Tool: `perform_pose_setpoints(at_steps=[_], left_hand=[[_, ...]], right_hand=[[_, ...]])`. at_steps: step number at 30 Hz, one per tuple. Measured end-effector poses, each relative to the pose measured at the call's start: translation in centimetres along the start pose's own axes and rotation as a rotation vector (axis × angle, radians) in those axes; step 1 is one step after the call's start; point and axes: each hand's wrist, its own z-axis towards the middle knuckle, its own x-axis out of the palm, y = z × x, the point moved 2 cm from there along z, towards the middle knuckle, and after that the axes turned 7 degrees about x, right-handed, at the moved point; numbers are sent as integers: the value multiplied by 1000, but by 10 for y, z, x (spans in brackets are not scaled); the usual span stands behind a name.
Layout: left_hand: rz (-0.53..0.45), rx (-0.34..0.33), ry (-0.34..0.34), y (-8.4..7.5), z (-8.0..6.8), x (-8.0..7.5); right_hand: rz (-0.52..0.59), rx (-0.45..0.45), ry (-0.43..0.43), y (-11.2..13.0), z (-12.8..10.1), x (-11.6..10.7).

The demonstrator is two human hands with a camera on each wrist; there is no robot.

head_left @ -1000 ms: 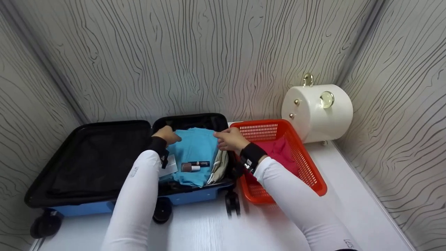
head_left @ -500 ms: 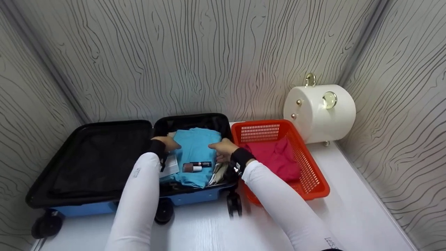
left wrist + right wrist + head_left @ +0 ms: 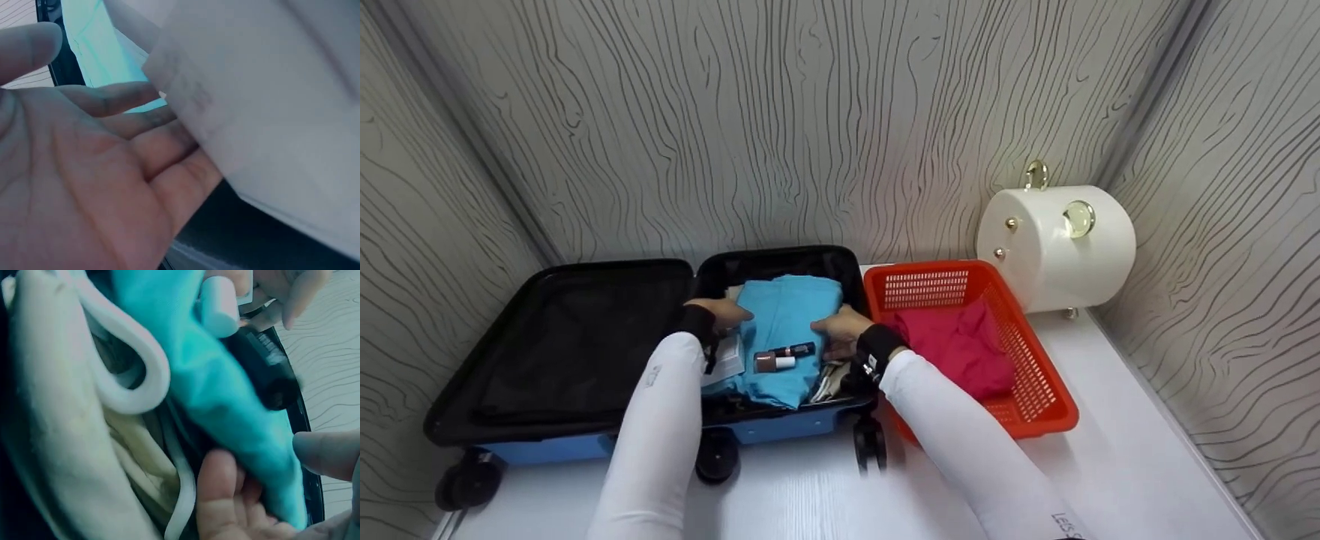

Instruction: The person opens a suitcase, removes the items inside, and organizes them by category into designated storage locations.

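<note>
In the right half of a blue suitcase with a black interior (image 3: 847, 259) lies a folded light-blue cloth (image 3: 787, 307). A brown nail polish bottle with a white cap (image 3: 772, 362) and a black lipstick-like tube (image 3: 795, 350) rest on top. My left hand (image 3: 725, 313) is at the cloth's left edge; the left wrist view shows the palm up, fingers extended beneath a white packet (image 3: 264, 124), thumb apart. At the opposite edge my right hand (image 3: 842, 330) grips the cloth, fingers tucked under and thumb above. Beige clothing with a white cord (image 3: 152, 377) lies beside those fingers.
The other suitcase half (image 3: 577, 337) lies flat at left. An orange-red basket (image 3: 1035, 367) holding crimson cloth (image 3: 960, 352) stands close on the right, under my right forearm. Behind it sits a white cylindrical object (image 3: 1065, 247). Patterned walls (image 3: 780, 127) enclose the table.
My right hand has come down and inward onto the blue cloth's right edge; my left hand has lowered along its left edge. The tube on top tilts slightly more now.
</note>
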Motion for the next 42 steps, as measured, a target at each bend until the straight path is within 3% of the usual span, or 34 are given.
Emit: perform_pose_setpoints(at_steps=[5, 12, 18, 24, 28, 34, 38, 42], left_hand=[[-3, 0, -13, 4, -12, -3], [-116, -20, -70, 8, -24, -12], [-60, 1, -137, -7, -16, -19], [-91, 61, -196, -44, 8, -13], [-94, 112, -216, -58, 18, -5], [-87, 127, -289, -49, 18, -2], [-159, 144, -280, -40, 14, 0], [-208, 182, -278, -37, 11, -1]], right_hand=[[-65, -40, 29, 8, 2, 12], [-342, -311, -50, 41, -11, 28], [-203, -378, 10, 57, -21, 22], [-86, -456, -32, 66, -33, -21], [-34, -477, -41, 73, -44, -42], [4, -561, 12, 84, -58, -42], [14, -601, 55, 88, -65, -31], [-11, -640, 44, 92, -71, -26]])
